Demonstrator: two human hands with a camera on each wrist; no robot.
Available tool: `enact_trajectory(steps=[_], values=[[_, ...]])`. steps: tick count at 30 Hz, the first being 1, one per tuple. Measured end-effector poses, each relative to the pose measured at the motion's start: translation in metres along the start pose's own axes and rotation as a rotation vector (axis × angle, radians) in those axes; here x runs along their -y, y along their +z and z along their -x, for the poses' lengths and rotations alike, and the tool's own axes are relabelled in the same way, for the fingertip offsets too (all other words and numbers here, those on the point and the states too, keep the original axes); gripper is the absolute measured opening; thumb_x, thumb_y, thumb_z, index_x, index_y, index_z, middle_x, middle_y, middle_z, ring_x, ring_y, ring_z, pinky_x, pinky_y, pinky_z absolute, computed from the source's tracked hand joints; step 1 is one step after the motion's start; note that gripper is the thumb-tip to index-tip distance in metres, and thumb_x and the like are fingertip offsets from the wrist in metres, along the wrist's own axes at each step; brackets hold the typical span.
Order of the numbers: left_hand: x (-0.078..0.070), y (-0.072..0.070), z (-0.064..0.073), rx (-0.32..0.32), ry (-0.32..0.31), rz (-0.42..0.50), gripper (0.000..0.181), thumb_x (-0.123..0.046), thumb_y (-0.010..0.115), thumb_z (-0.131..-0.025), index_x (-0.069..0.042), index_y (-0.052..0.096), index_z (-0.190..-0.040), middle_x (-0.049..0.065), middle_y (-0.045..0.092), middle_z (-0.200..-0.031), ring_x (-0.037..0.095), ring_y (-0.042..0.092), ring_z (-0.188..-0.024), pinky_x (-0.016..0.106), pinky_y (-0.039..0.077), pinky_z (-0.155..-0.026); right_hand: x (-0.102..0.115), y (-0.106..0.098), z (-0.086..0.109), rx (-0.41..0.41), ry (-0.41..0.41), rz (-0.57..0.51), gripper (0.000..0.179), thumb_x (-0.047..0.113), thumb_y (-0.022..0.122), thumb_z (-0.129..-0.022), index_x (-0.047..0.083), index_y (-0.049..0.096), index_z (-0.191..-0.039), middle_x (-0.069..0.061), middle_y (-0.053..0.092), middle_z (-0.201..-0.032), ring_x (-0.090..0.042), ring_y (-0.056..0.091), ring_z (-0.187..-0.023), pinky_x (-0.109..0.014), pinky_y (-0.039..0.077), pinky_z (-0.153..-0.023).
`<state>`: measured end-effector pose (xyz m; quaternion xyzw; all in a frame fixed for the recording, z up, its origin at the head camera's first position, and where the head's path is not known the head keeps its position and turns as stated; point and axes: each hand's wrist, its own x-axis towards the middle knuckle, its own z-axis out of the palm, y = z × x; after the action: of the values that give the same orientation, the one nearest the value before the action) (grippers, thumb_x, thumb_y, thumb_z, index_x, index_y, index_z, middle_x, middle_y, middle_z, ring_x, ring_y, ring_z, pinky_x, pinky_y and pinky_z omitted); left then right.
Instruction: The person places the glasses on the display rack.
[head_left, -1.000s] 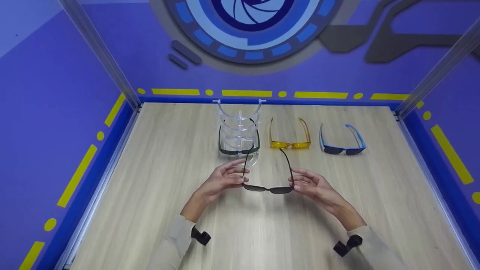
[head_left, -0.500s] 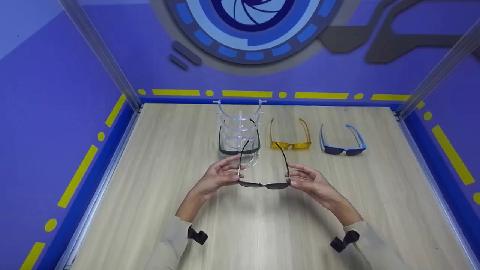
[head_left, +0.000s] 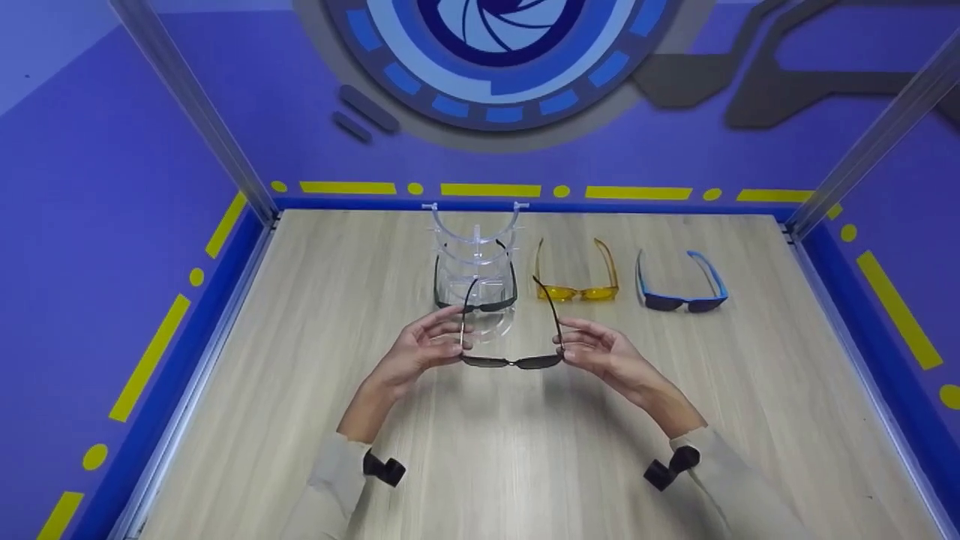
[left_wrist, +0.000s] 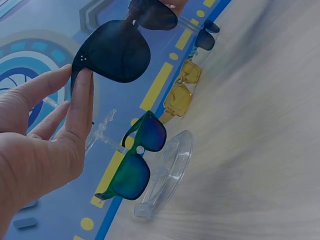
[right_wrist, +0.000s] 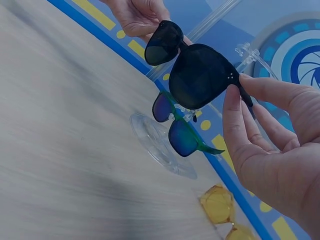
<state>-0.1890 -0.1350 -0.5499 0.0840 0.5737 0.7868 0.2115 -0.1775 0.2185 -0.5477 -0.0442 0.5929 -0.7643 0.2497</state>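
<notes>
Between both hands hang black sunglasses (head_left: 538, 362), temples unfolded and pointing away, lenses facing the person. My left hand (head_left: 420, 350) pinches their left hinge corner between thumb and fingers. At the opposite corner my right hand (head_left: 602, 352) pinches the same way. Just beyond stands a clear plastic glasses rack (head_left: 477, 234) with several curved tiers. Green-framed sunglasses (left_wrist: 132, 172) with bluish lenses sit low on that rack, above its clear round base (right_wrist: 150, 145). In the head view the held pair's left temple overlaps the rack and the green pair.
Right of the rack, yellow glasses (head_left: 577, 292) lie unfolded on the wooden table (head_left: 480, 465). Farther right lie blue-framed sunglasses (head_left: 684, 302) with dark lenses. Purple-blue panels (head_left: 225, 150) enclose the table at the back and both sides.
Both hands have carried the black sunglasses leftward and slightly away from the person, bringing them more in front of the rack. The grip stays the same; the other glasses rest where they were.
</notes>
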Motion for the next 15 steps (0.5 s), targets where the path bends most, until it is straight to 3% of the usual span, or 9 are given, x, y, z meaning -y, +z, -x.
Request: enact_trajectory(steps=[3,10,15], values=[[-0.0003,-0.0023,0.0017,-0.006,0.004,-0.004,0.07,0.007,0.069,-0.091,-0.002,0.04,-0.154,0.023,0.06,-0.139,0.021,0.072,-0.109,0.029,0.061,-0.091,0.0001,0.0029,-0.0033,0.002,0.005,-0.005,0.065,-0.001,0.07,-0.093,0.002,0.042,-0.152,0.001,0.069,-0.124,-0.011,0.067,-0.114,-0.026,0.057,-0.099],[-0.0022,-0.0039,0.006,-0.008,0.001,0.003,0.069,0.006,0.069,-0.091,-0.003,0.042,-0.154,0.006,0.069,-0.128,0.016,0.073,-0.104,0.029,0.061,-0.088,0.0018,0.0058,-0.0051,0.026,-0.013,-0.022,0.063,-0.003,0.069,-0.094,0.001,0.043,-0.151,0.001,0.07,-0.123,-0.013,0.068,-0.116,-0.026,0.058,-0.098],[-0.005,-0.0032,0.0073,0.003,0.005,0.013,0.071,0.006,0.069,-0.091,-0.002,0.039,-0.155,0.009,0.068,-0.13,0.015,0.073,-0.105,0.028,0.061,-0.088,0.0031,0.0074,-0.0047,0.032,-0.019,-0.023,0.063,-0.003,0.069,-0.094,0.002,0.044,-0.151,0.0,0.07,-0.122,-0.012,0.068,-0.114,-0.026,0.058,-0.098]])
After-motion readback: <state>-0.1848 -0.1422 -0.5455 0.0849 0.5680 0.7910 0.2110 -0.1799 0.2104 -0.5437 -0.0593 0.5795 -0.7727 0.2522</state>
